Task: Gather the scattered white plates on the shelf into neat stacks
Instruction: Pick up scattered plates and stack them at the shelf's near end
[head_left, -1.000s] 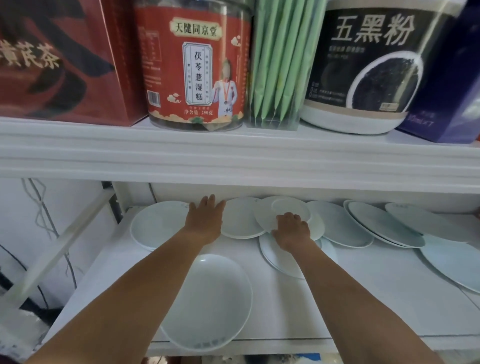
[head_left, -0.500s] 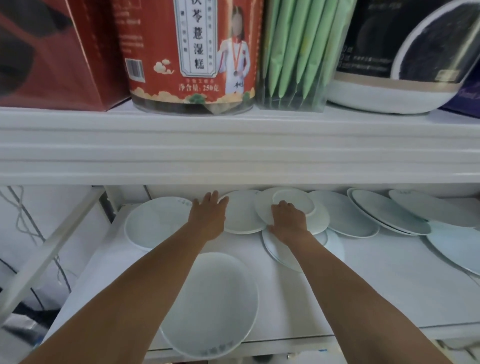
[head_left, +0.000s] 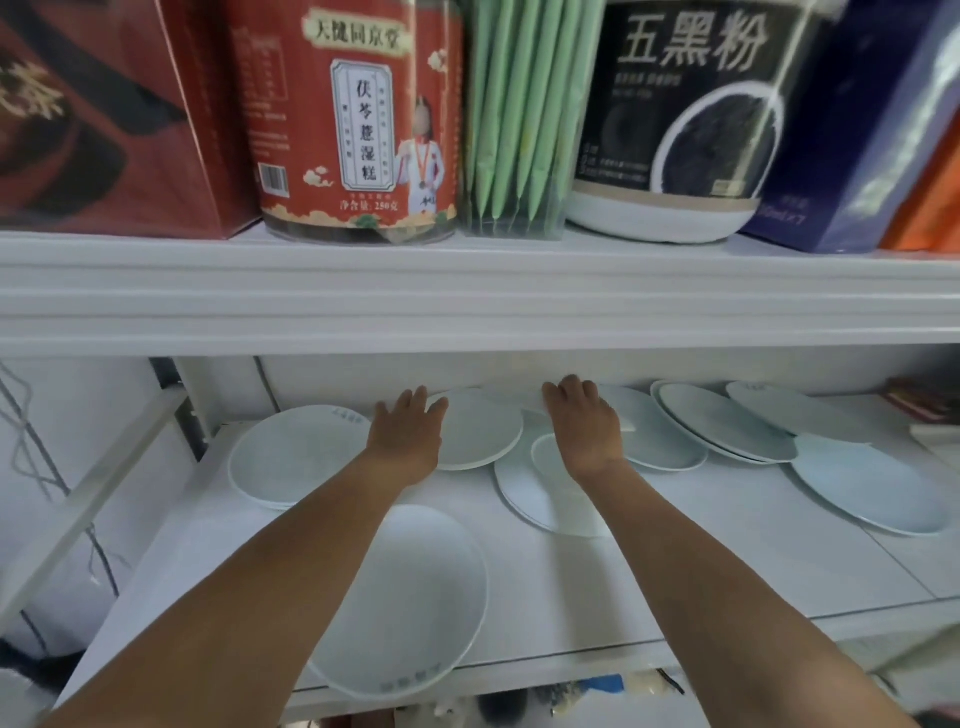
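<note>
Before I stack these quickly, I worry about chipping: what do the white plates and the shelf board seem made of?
The white plates look like glazed ceramic or melamine: smooth, thin-rimmed, softly shiny; the picture cannot settle which. The shelf board looks like white painted or laminated wood, smooth and matte.

The white shelf (head_left: 675, 561) carries scattered white plates (head_left: 872, 493) — some overlapping, one (head_left: 415, 597) at its front edge.

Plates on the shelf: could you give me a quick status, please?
Left hand flat on a plate. Right hand reaching over the middle pile, grip hidden. Plates scattered, unstacked. Nothing blocking.
</note>
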